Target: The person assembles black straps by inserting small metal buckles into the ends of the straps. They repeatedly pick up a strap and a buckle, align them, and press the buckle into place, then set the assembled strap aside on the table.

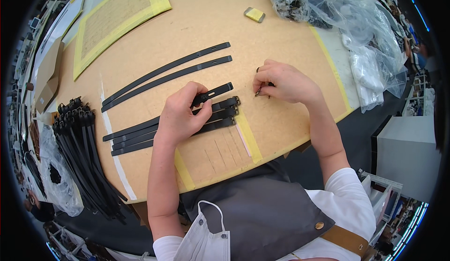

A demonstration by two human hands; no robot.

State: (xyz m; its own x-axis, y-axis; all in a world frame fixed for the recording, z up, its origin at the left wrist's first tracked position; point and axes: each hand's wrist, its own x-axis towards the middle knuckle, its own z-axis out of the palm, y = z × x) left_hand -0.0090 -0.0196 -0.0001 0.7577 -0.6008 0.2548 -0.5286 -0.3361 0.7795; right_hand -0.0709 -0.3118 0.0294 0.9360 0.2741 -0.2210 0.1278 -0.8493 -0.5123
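Observation:
My left hand (180,115) is closed around a black strap near its slotted end, and the strap tip (220,90) points right past my fingers. Just below it lie a few black straps with metal buckles (236,102) at their right ends; my left hand covers part of them. Off to the right, my right hand (288,84) pinches a small dark metal piece (258,93), apart from the strap; its exact shape is mostly hidden by the fingers. Two flat straps without buckles, an upper one (164,69) and a lower one (173,78), lie beyond my left hand.
A bundle of buckled black straps (86,139) hangs over the table's left edge. Yellow-taped board (117,19) lies far left, near a brown cardboard piece (49,76). A small yellow-wrapped block (254,14) sits at the back; clear plastic bags (356,22) fill the far right.

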